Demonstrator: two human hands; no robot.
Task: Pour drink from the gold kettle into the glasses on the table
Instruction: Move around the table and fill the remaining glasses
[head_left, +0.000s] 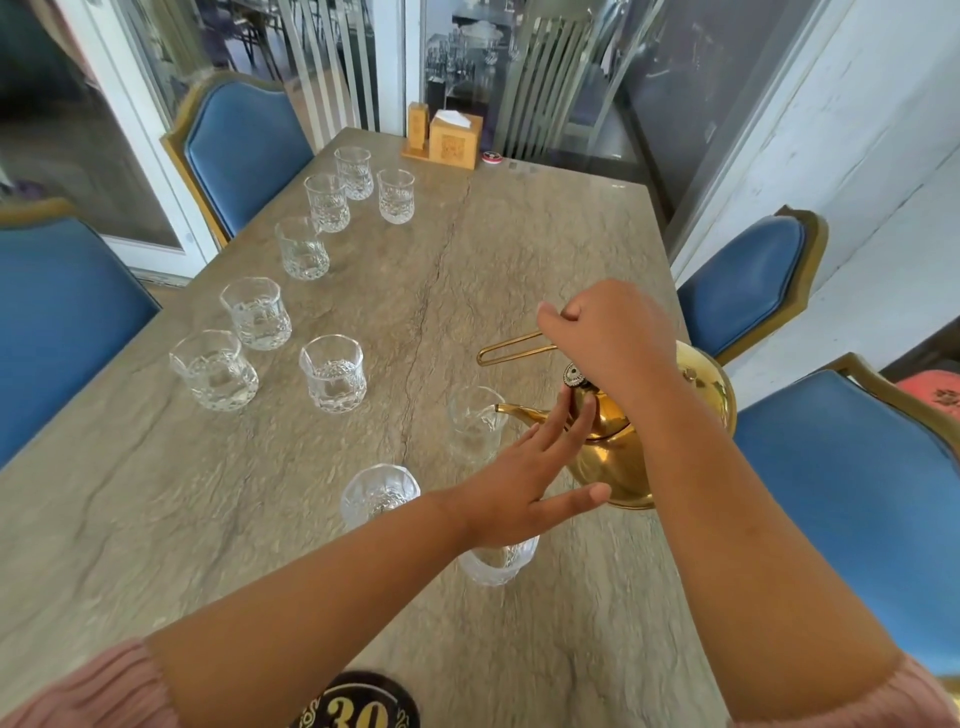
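The gold kettle (618, 457) hangs tilted over the table's right side, its spout tip at the rim of a cut-crystal glass (475, 423). My right hand (610, 338) is shut on the kettle's thin gold handle above the lid. My left hand (524, 483) has its fingers spread flat against the kettle's lid and body. Two more glasses stand close by, one (379, 491) to the left of my left wrist, another (498, 564) partly hidden under it. Several empty glasses (332, 371) stand in a line toward the far left.
The stone-look table (156, 493) has blue chairs (862, 499) on both sides. A wooden napkin holder (452, 137) and a small red disc (492, 157) sit at the far edge. A black round tag with "30" (358, 701) lies at the near edge.
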